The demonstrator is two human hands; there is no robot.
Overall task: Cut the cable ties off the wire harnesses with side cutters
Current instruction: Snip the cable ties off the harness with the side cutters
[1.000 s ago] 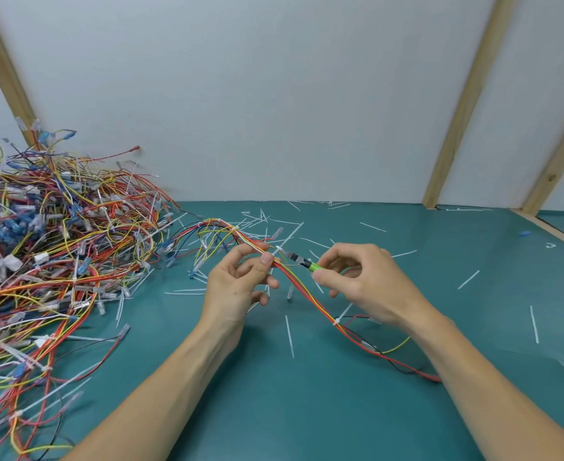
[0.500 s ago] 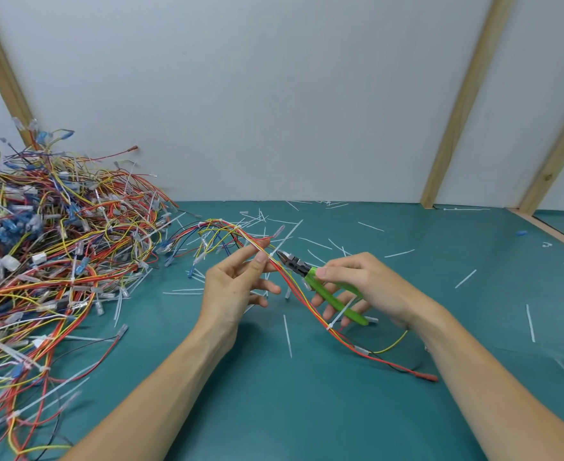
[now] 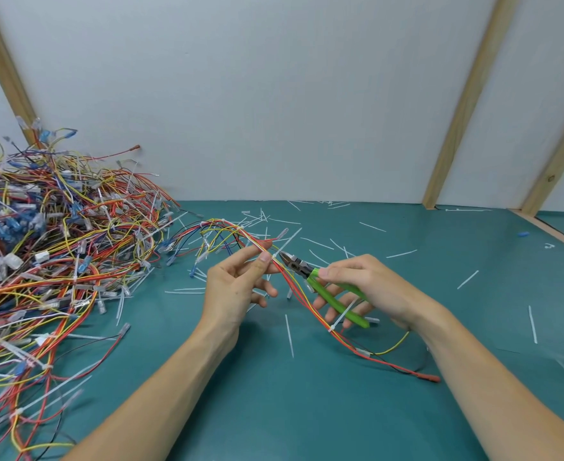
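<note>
Bright, even light falls from above, with only soft shadows under the forearms. Wide-angle distortion bends the edges, and the corners look slightly blurred.

Workshop assembly bench.
Teal worktop [image 3: 307, 410], heaped multicoloured wire harnesses [image 3: 57, 261], scattered white cable-tie offcuts [image 3: 288, 336], timber-framed white panel wall [image 3: 467, 101].

Harness pile [image 3: 51, 261] crowding left, bare mat [image 3: 307, 410] near, tie offcuts [image 3: 403, 253] beyond

We observe both forearms bare to the frame edge; left hand [image 3: 237, 287] and right hand [image 3: 370, 287] ungloved, no rings.
</note>
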